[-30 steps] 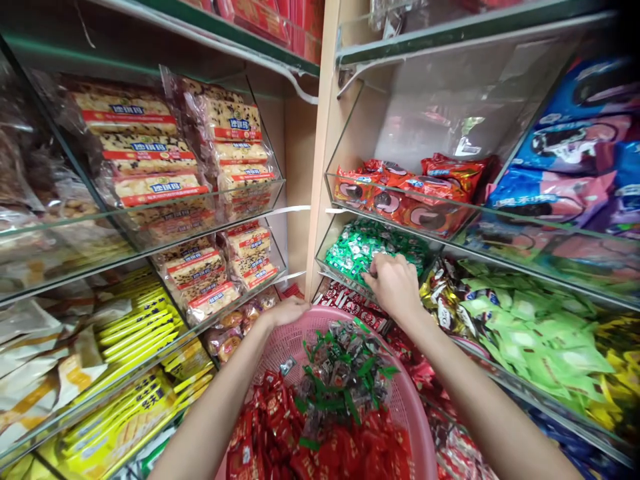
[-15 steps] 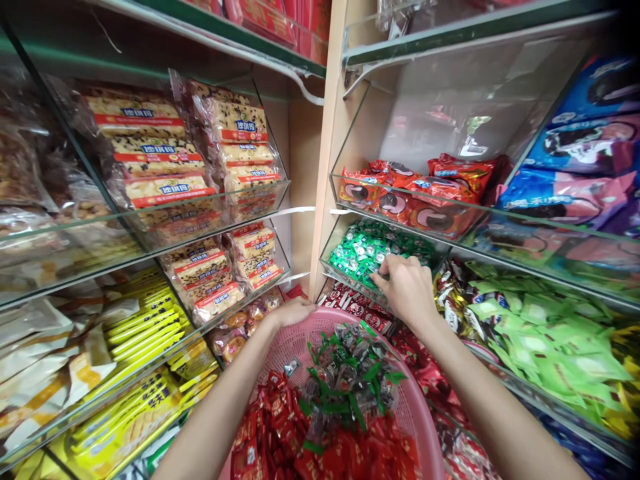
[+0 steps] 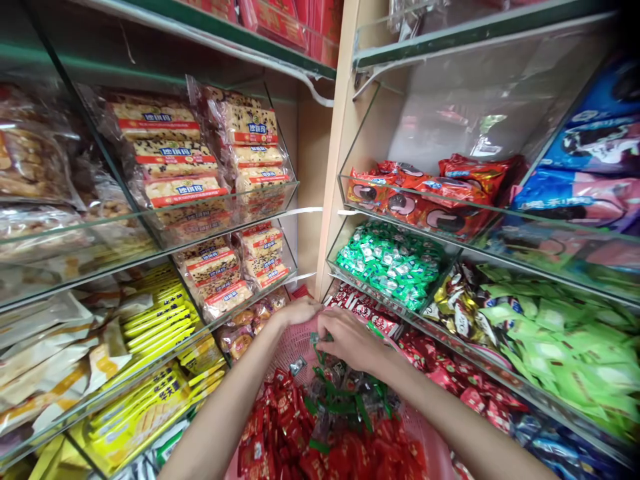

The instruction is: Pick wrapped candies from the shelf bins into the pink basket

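Note:
My left hand (image 3: pixel 300 310) grips the far rim of a pink plastic basket (image 3: pixel 293 343) held low in front of me. The basket holds red-wrapped sweets (image 3: pixel 320 453) and a heap of clear sweets with green twist ends (image 3: pixel 345 400). My right hand (image 3: pixel 350 340) hovers over that heap, fingers closed round a few green-ended sweets. Just above and to the right, a glass bin is full of small green-wrapped sweets (image 3: pixel 393 263).
Glass-fronted shelves surround me. On the left sit cereal bars (image 3: pixel 170 153) and yellow biscuit packs (image 3: pixel 150 327). To the right are red biscuit packs (image 3: pixel 425 200), light-green packets (image 3: pixel 560 333) and blue and pink packs (image 3: pixel 590 167). A wooden post (image 3: pixel 340 133) divides the two sides.
My right hand left the green-sweet bin and dropped left and down onto the basket's heap. The view shifted slightly left; my left hand stayed on the rim.

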The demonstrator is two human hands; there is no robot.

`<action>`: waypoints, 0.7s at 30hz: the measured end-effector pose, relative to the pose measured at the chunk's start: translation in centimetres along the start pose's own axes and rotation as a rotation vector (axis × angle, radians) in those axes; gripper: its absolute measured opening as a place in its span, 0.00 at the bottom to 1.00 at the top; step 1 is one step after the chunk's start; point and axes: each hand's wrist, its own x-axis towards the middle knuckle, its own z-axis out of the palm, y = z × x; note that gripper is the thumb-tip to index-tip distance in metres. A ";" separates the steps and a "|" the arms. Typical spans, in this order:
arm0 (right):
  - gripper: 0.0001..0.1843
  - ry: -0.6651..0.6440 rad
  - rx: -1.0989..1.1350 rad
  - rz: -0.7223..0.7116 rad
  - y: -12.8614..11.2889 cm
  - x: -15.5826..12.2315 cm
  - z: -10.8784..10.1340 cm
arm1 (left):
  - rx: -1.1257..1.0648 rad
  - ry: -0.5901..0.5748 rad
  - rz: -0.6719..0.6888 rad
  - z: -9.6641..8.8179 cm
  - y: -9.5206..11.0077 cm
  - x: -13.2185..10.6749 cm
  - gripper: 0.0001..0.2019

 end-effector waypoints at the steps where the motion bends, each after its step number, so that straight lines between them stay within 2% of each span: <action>1: 0.09 -0.033 0.020 0.008 0.3 0.3 1.1 | -0.001 -0.001 0.008 0.0 0.0 0.0 0.14; 5: 0.09 -0.089 0.028 0.043 1.2 1.2 3.8 | 0.008 0.015 0.008 0.1 0.0 -0.1 0.13; 10: 0.11 -0.035 -0.019 0.048 1.5 1.1 3.7 | 0.016 0.033 -0.019 0.2 -0.3 -0.4 0.14; 15: 0.08 0.040 -0.083 0.025 1.4 -0.5 1.0 | 0.048 0.037 -0.034 0.2 -0.6 -0.4 0.13; 21: 0.04 0.115 -0.167 0.053 1.2 -2.2 -4.8 | 0.016 0.024 -0.073 0.1 -0.3 -0.3 0.14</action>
